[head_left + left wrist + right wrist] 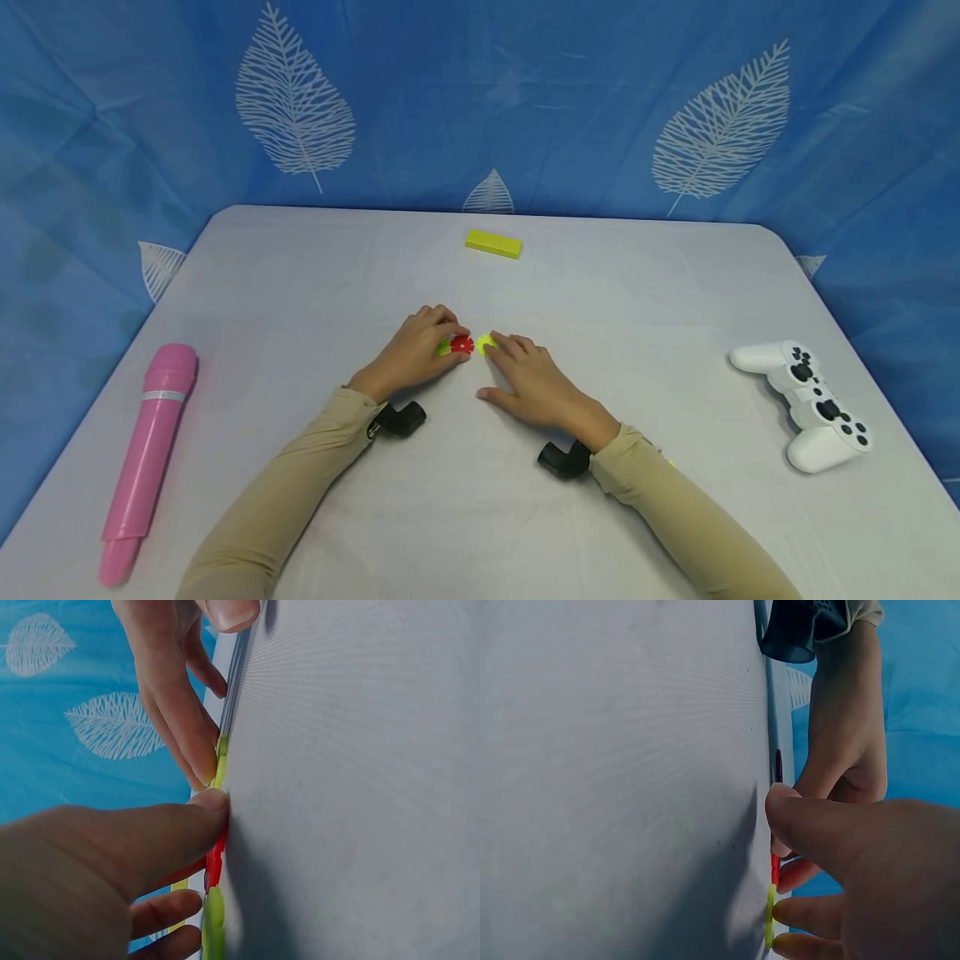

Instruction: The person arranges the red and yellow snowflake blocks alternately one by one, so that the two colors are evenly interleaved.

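Note:
In the head view my left hand point(416, 348) pinches a small red notched plastic disc point(462, 344) between thumb and fingers. A yellow-green disc point(444, 347) lies beside the red one, partly hidden by that hand. My right hand point(536, 382) rests its fingertips on a bright yellow disc point(487, 344), just right of the red one, with its thumb spread apart. Seen from the left wrist, the thumb lies against the red disc point(215, 862), with the green piece point(214, 922) below it. In the right wrist view the yellow disc point(770, 915) stands edge-on by the right fingertips.
A yellow block point(493, 243) lies near the table's far edge. On the left is a pink microphone-shaped stick point(150, 458); at the right lies a white game controller point(806, 404). A blue leaf-print cloth point(487, 100) hangs behind the white table point(637, 283).

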Motion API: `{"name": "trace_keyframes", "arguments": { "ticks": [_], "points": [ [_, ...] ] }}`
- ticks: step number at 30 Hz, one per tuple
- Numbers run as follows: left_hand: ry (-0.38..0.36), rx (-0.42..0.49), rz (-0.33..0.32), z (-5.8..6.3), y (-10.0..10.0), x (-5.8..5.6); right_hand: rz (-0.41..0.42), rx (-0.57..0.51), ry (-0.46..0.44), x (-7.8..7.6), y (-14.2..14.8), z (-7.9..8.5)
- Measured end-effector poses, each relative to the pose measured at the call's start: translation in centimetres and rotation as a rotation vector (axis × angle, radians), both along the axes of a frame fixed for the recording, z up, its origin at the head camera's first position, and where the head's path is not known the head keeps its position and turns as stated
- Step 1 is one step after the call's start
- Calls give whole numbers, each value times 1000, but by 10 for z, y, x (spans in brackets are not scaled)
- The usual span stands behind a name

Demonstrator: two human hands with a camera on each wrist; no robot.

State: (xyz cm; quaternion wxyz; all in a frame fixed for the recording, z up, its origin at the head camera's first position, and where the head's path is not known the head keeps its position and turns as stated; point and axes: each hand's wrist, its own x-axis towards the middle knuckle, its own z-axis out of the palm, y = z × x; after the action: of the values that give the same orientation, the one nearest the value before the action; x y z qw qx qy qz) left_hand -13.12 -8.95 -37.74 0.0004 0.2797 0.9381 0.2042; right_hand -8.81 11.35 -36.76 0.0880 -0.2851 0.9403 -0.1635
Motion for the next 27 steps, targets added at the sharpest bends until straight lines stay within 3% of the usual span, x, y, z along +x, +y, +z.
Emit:
{"name": "trace_keyframes", "arguments": {
  "ticks": [10,17,27],
  "points": [
    [-9,-5,-3,-1,1,-1,11,8,-5,2,-1,-1],
    [7,-5,-3,-1,0,-1,6,-44,-11,5,6,2],
    [15,-9,-8,-1,3,0,-22,-84,-16,20,27,12]
  ]
}}
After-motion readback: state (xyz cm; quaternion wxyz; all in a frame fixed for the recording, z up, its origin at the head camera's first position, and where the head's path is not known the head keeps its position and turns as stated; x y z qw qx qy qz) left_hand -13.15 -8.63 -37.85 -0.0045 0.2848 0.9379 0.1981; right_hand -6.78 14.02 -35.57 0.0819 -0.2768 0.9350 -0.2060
